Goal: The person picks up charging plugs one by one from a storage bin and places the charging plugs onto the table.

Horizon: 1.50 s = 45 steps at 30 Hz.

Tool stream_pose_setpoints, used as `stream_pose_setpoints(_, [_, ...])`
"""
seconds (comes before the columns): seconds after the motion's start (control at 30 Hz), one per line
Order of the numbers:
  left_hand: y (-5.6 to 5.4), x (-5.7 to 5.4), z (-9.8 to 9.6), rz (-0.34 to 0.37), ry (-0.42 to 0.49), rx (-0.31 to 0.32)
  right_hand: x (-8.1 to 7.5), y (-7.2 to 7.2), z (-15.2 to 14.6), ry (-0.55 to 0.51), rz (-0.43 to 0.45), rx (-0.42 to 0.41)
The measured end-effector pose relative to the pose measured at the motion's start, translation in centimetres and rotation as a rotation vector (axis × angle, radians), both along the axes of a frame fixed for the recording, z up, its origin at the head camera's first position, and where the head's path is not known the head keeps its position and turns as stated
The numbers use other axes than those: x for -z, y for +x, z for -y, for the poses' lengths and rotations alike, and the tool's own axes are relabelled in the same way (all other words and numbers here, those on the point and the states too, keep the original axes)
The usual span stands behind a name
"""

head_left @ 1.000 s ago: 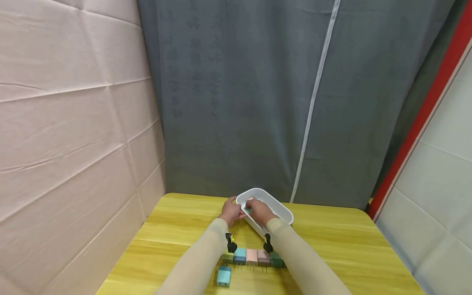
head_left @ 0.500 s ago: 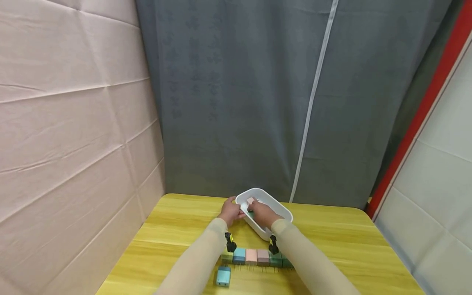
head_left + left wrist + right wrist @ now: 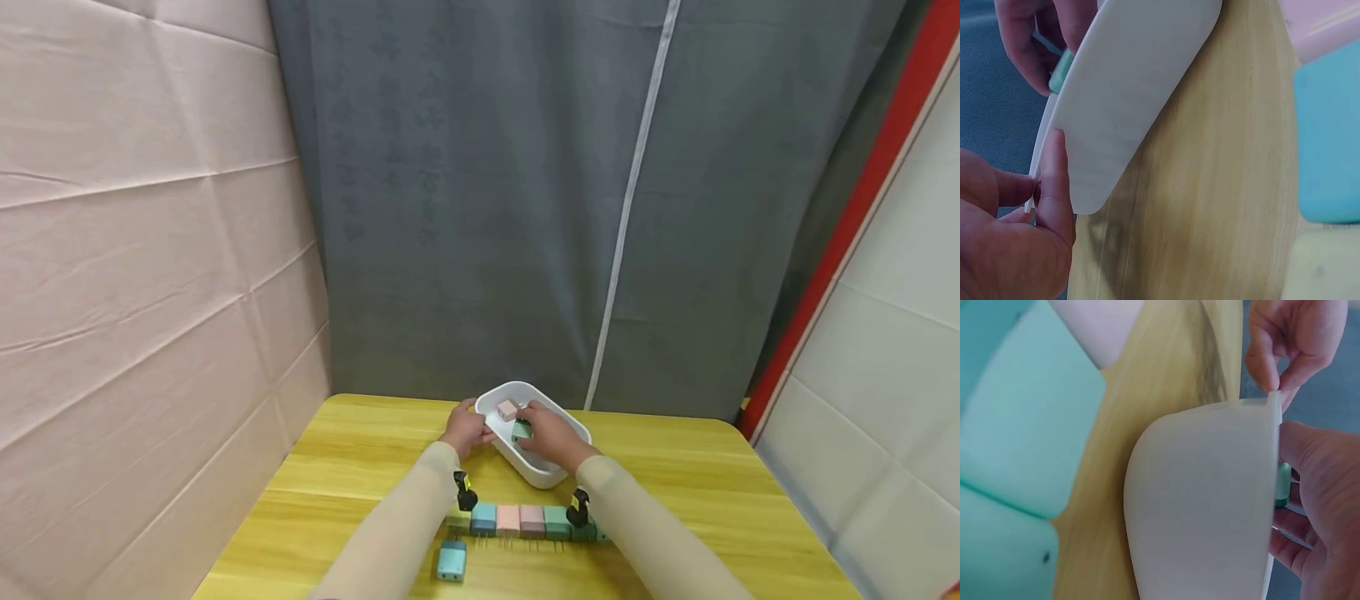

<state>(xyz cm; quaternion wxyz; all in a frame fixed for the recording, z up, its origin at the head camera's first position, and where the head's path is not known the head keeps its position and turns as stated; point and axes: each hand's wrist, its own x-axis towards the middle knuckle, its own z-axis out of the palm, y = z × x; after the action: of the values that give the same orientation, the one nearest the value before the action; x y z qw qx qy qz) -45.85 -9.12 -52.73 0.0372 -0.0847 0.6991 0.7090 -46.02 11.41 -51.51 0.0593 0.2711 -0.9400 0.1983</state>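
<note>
At the far part of the table, a white plastic bin [image 3: 543, 481] is tilted up. My left hand [image 3: 465, 429] pinches its rim at the left, thumb on one side and fingers on the other in the left wrist view. Reaching over the opening, my right hand [image 3: 553, 435] holds a small green block [image 3: 521, 430] between thumb and fingers, inside the bin. The same green block [image 3: 1282, 485] shows partly behind the fingers in the right wrist view. A pale pink block [image 3: 507, 409] lies in the bin beyond it.
Nearer me stands a row of coloured blocks, among them a blue block [image 3: 483, 519] and a pink block [image 3: 507, 521], with thin pins at their near side. A single light blue block [image 3: 452, 560] lies in front. A grey curtain [image 3: 465, 208] hangs behind the table.
My right hand has drawn back rightward within the bin with the green block, uncovering the pale pink block. My left hand keeps its hold on the rim.
</note>
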Motion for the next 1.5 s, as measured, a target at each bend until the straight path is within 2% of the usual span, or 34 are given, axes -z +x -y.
stream_pose_setpoints(0.27, [-0.1, -0.2, 0.4, 0.012, 0.001, 0.015, -0.4, 1.3, -0.2, -0.044, -0.031, -0.012])
stream_pose_setpoints(0.47, [0.3, -0.5, 0.4, 0.010, -0.014, 0.018, -0.3, 2.6, 0.0, -0.104, -0.032, -0.067])
stream_pose_setpoints(0.83, [-0.2, 0.0, 0.7, -0.003, -0.027, 0.019, -0.9, 6.5, 0.7, -0.155, -0.011, -0.159])
stream_pose_setpoints(1.17, [-1.1, 0.9, 1.0, 0.022, -0.047, 0.012, -1.2, 10.0, 0.9, -0.191, 0.089, -0.171])
stream_pose_setpoints(1.37, [-1.0, 0.6, 0.9, 0.029, -0.050, 0.007, -1.0, 11.9, 0.9, -0.190, 0.129, -0.214])
stream_pose_setpoints(1.5, [-0.7, 0.2, 1.0, 0.034, -0.070, 0.014, -0.9, 13.0, 1.0, -0.209, 0.114, -0.263])
